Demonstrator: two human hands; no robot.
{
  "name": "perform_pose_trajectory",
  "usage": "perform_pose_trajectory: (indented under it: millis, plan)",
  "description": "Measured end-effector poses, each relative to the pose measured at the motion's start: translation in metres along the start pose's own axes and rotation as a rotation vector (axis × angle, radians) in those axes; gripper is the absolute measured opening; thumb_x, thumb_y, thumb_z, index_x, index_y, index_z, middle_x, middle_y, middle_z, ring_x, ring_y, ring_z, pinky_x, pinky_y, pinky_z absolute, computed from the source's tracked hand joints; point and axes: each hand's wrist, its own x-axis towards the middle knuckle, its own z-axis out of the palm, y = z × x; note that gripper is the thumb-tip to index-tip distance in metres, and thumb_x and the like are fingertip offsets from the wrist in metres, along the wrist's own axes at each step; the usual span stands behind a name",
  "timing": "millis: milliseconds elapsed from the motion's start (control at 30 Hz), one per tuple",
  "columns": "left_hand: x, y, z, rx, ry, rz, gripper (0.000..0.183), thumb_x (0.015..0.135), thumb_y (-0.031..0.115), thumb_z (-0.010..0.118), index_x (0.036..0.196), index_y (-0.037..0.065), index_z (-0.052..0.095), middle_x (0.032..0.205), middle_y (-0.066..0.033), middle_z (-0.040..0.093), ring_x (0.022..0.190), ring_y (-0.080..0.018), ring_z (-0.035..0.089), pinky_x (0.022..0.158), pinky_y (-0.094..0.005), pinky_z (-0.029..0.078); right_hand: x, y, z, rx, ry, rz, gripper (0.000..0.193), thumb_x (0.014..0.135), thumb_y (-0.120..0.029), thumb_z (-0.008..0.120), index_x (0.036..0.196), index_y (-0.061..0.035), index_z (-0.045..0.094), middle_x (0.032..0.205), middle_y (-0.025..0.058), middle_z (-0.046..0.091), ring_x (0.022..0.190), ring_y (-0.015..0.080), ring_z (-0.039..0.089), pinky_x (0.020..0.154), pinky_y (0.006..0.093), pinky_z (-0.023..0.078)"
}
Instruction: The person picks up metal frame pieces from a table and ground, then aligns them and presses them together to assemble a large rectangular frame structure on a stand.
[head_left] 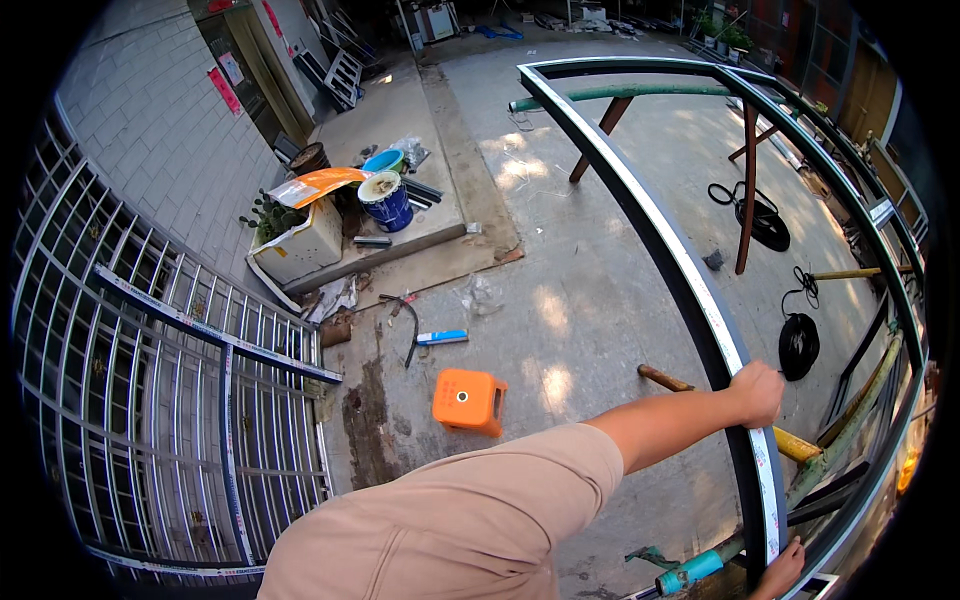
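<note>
Left hand (pixel 757 396): closed over the long near rail of a metal frame (pixel 705 295), forearm reaching across from a beige sleeve (pixel 470 500). Right hand (pixel 783 568): nearer the body, fingers against the same rail; partly cut off by the lower edge of view, so cannot tell how firmly it is closed.

Frame: large, dark-sided, pale strip along its face. Runs from between and under the hands to well beyond the left hand, then turns right at a far corner. Green pole (pixel 650 91) lies beneath the far end; reddish-brown strut (pixel 747 190) stands ahead of the left hand, inside the frame outline. Yellow tube (pixel 797 446) sits just beside the rail, between the two hands, on their right.

Right of and beyond the left hand: black cable coil (pixel 798 347) on the concrete floor (pixel 600 310).

Left of the left hand, well apart: orange stool (pixel 480 403); beyond it, a blue-and-white package (pixel 442 338) beside a black hose (pixel 414 335). Farther off on that side: dark blue bucket (pixel 388 210), planter box (pixel 303 247) with a cactus (pixel 270 221). Farthest left of the hands: metal bar grille (pixel 215 333).
</note>
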Motion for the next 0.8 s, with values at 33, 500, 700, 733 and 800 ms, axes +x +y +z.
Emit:
perform_pose_trajectory:
  millis: [33, 500, 700, 733, 800]
  plan:
    - [0.0, -0.001, 0.001, -0.006, 0.008, 0.005, 0.028, 0.086, 0.029, 0.064, 0.074, 0.007, 0.078, 0.078, -0.0165, 0.075, 0.077, -0.0333, 0.074, 0.08, -0.0443, 0.054, -0.003, -0.004, -0.006, 0.002, 0.007, -0.038, 0.062, 0.104, -0.061, 0.047, 0.116, -0.0111, 0.08, 0.112, 0.0218, 0.076, 0.1, 0.0455, 0.07, 0.087, 0.0536, 0.053]
    - [0.0, 0.0, -0.012, -0.01, -0.087, 0.04, 0.029, 0.089, 0.028, 0.061, 0.076, 0.01, 0.08, 0.079, -0.0148, 0.077, 0.075, -0.032, 0.076, 0.079, -0.0446, 0.054, -0.014, -0.006, 0.0, 0.163, 0.019, 0.039, 0.049, 0.105, -0.044, 0.053, 0.098, 0.0009, 0.073, 0.094, 0.0263, 0.071, 0.087, 0.0478, 0.065, 0.078, 0.0543, 0.047]
    - [0.003, -0.003, -0.014, -0.057, -0.058, 0.092, 0.033, 0.093, 0.029, 0.056, 0.082, 0.007, 0.079, 0.08, -0.0186, 0.076, 0.073, -0.0357, 0.075, 0.086, -0.0477, 0.055, -0.019, -0.031, -0.024, 0.124, 0.041, 0.123, 0.043, 0.099, -0.042, 0.059, 0.092, -0.0034, 0.077, 0.093, 0.0256, 0.073, 0.091, 0.0485, 0.069, 0.081, 0.0563, 0.051]
    - [0.004, 0.0, -0.013, -0.038, -0.085, 0.09, 0.033, 0.093, 0.029, 0.057, 0.083, 0.007, 0.079, 0.08, -0.0189, 0.076, 0.073, -0.0359, 0.074, 0.085, -0.0476, 0.055, -0.022, -0.036, -0.029, 0.137, 0.022, 0.153, 0.042, 0.098, -0.043, 0.06, 0.092, -0.0043, 0.077, 0.094, 0.0259, 0.073, 0.093, 0.0485, 0.069, 0.083, 0.0558, 0.052]
    - [0.004, -0.001, -0.014, -0.043, -0.091, 0.086, 0.032, 0.093, 0.03, 0.057, 0.085, 0.007, 0.079, 0.081, -0.0191, 0.076, 0.074, -0.0367, 0.075, 0.084, -0.0476, 0.056, -0.023, -0.04, -0.033, 0.146, 0.028, 0.18, 0.043, 0.096, -0.045, 0.06, 0.093, -0.0056, 0.077, 0.095, 0.0254, 0.073, 0.093, 0.0485, 0.069, 0.082, 0.0552, 0.052]
